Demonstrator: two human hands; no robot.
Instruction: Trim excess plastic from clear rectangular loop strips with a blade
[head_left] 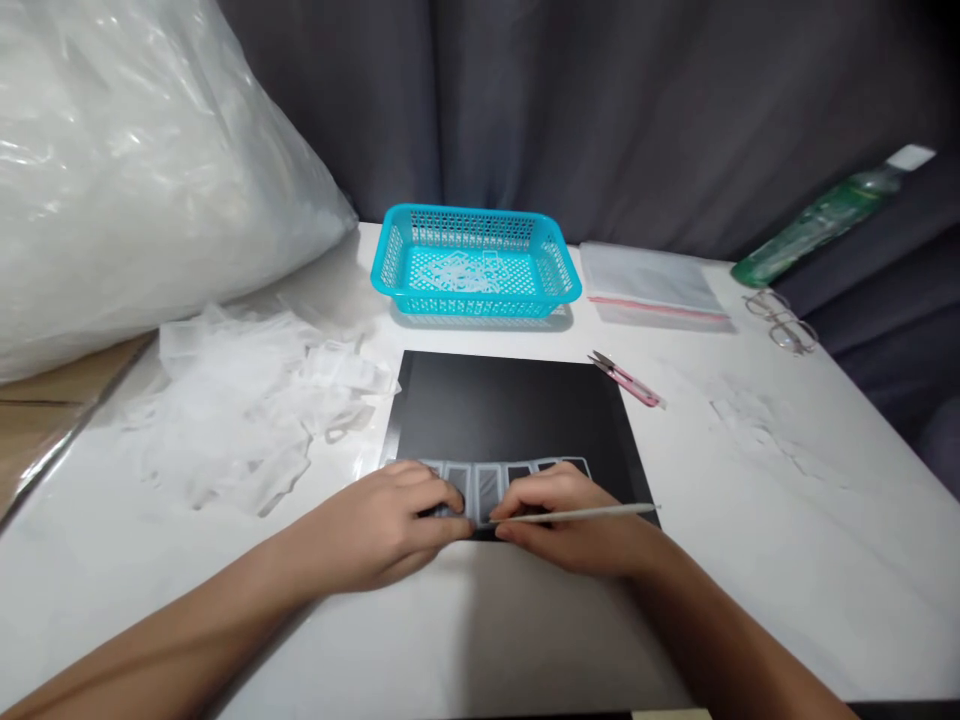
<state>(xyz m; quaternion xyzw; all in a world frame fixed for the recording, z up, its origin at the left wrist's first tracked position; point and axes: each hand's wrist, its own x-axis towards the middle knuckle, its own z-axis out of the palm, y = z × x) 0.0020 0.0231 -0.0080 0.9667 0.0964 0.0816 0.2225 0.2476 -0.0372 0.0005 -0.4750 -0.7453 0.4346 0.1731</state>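
A translucent plastic strip of several rectangular frames [489, 492] lies across the near part of a black mat [510, 405]. My left hand [397, 520] rests on the strip's left side, fingers curled, with thumb and forefinger closed on its lower edge. Between the fingers of my right hand [570, 515] is a thin white pen-like stick [600, 514]. Its left end points down at the lower edge of a middle frame, and its dark thin tip sticks out to the right. My fingers cover parts of the strip at both sides.
Loose translucent pieces [225, 410] are heaped left, before a large stuffed plastic bag [150, 180]. A blue basket [480, 303] holds small clear pieces. Pink thread snips [630, 382], zip bags [652, 285], a green bottle [817, 225], glasses [784, 325] and clear scraps [757, 420] lie right.
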